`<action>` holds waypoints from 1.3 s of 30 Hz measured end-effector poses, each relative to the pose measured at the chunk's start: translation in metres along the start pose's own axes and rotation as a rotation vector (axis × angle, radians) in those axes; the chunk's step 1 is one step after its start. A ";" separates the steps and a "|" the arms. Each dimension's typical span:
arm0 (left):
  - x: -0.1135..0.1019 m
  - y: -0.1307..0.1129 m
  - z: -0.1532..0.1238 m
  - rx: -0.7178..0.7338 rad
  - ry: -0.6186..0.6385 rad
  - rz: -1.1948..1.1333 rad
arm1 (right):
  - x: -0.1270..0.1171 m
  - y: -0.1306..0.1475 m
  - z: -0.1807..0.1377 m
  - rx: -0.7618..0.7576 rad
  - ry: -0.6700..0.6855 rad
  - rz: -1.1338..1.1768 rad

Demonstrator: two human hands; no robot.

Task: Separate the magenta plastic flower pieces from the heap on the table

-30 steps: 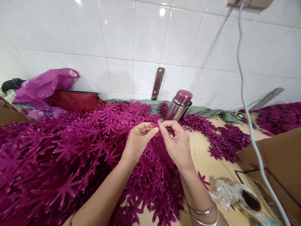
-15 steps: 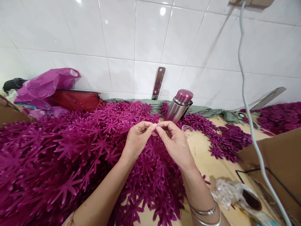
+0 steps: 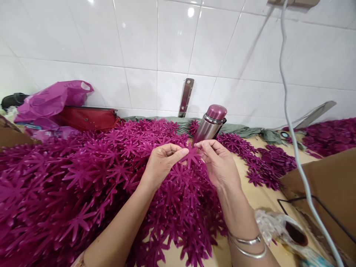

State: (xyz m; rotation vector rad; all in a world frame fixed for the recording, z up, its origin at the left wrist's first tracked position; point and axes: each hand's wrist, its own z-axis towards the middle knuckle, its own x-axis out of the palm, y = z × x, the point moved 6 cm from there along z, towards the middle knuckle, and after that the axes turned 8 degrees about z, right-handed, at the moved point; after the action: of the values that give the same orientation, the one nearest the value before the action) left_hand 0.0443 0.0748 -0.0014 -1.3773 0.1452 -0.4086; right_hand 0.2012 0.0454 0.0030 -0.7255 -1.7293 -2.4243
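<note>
A magenta flower-shaped piece [image 3: 192, 156] with narrow petals is pinched between the thumb and fingers of my left hand [image 3: 165, 159]. My right hand [image 3: 218, 159] is closed in a pinch just to the right, its fingertips at the upper right edge of that piece. Whatever lies between those fingertips is too small to make out. Beneath both hands spreads a large heap of similar magenta flower pieces [image 3: 111, 163].
Behind my right hand stands a steel flask [image 3: 208, 126] with a pink lid. A red bag [image 3: 86, 118] and a purple plastic bag [image 3: 55, 98] rest by the tiled wall. At right are a cardboard box [image 3: 322, 185], a hanging grey cable [image 3: 294, 144] and a clear plastic bag [image 3: 269, 226].
My right hand has drawn away to the right from my left hand. The flower piece, mostly hidden before, now shows its face between them. The view has shifted slightly.
</note>
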 end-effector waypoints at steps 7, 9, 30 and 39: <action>-0.004 0.000 0.001 0.052 -0.041 0.018 | 0.019 0.016 -0.009 -0.168 0.234 -0.404; -0.003 0.001 0.001 0.036 -0.025 -0.008 | 0.021 0.011 -0.010 -0.128 0.253 -0.340; -0.007 -0.008 -0.001 0.104 -0.097 0.159 | -0.039 -0.031 0.025 -0.006 -0.158 0.357; -0.023 0.002 0.003 0.039 -0.298 -0.122 | -0.040 -0.025 0.031 0.130 -0.029 0.349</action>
State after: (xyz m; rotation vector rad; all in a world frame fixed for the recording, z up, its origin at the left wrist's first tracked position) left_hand 0.0246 0.0863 -0.0060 -1.3966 -0.1916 -0.3017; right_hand 0.2388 0.0739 -0.0281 -0.9576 -1.5933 -2.0614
